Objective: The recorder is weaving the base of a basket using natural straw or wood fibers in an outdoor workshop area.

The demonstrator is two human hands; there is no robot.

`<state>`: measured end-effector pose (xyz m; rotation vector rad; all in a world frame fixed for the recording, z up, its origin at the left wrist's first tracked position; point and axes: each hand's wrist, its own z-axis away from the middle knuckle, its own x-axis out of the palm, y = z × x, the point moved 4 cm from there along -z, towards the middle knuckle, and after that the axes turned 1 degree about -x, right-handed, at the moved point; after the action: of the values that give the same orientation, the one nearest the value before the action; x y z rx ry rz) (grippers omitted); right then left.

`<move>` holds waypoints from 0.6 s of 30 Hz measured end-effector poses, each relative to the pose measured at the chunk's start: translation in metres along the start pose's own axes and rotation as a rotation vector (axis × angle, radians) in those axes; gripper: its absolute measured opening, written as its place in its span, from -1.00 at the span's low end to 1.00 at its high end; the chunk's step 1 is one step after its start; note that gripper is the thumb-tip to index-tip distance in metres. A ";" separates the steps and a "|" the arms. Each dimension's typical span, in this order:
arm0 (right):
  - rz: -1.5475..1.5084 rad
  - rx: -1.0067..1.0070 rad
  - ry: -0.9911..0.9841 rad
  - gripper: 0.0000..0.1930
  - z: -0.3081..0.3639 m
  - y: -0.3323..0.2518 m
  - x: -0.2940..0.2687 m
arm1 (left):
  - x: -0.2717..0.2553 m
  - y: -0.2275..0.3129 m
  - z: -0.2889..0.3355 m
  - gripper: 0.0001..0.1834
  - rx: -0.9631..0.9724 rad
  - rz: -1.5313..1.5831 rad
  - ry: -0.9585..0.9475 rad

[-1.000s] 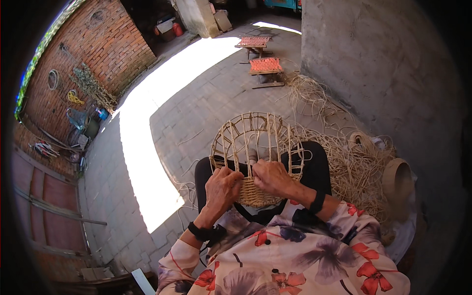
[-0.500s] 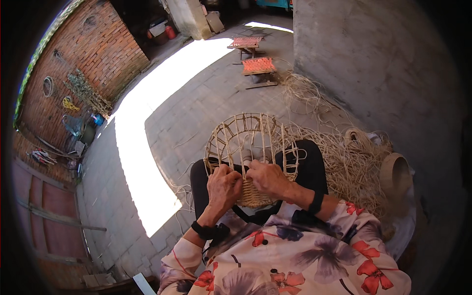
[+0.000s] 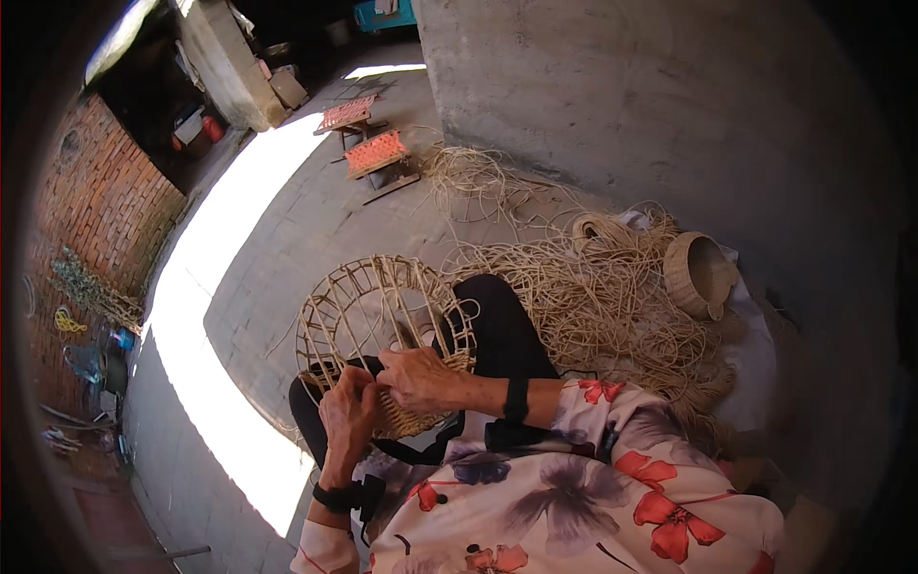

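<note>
Head view swinging rightward; half-woven basket (image 3: 405,419), red-topped stools (image 3: 376,151) and pale cord heap (image 3: 593,311) shifting left in view. Left hand (image 3: 347,409) and right hand (image 3: 421,380) drawing closer together.

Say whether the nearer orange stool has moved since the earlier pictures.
No: the nearer stool keeps its place left of the grey wall; only the view has turned, shifting both leftward.

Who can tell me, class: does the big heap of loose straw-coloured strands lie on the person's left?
No: the heap of strands lies on the person's right, beyond the right knee.
</note>
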<state>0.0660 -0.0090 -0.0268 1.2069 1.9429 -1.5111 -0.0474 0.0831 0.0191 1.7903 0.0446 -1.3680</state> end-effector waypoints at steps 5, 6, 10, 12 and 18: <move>-0.018 0.033 -0.016 -0.85 0.004 0.001 -0.006 | 0.014 0.000 -0.012 -0.74 -0.018 -0.075 -0.047; -0.035 0.043 -0.016 -0.85 0.004 0.000 -0.006 | 0.016 -0.002 -0.013 -0.71 -0.003 -0.100 -0.048; -0.008 -0.020 0.022 -0.85 0.006 0.001 -0.002 | 0.003 0.008 -0.021 -0.66 0.064 -0.146 -0.218; -0.004 -0.040 0.039 -0.85 0.007 0.000 -0.004 | -0.007 0.018 -0.037 -0.74 0.074 -0.193 -0.243; 0.024 -0.052 -0.073 -0.83 0.006 -0.006 -0.008 | -0.004 0.056 -0.079 -0.77 0.959 -0.556 -0.045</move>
<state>0.0646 -0.0180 -0.0194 1.1334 1.9024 -1.4629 0.0400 0.1001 0.0581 2.6605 -0.1832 -2.0335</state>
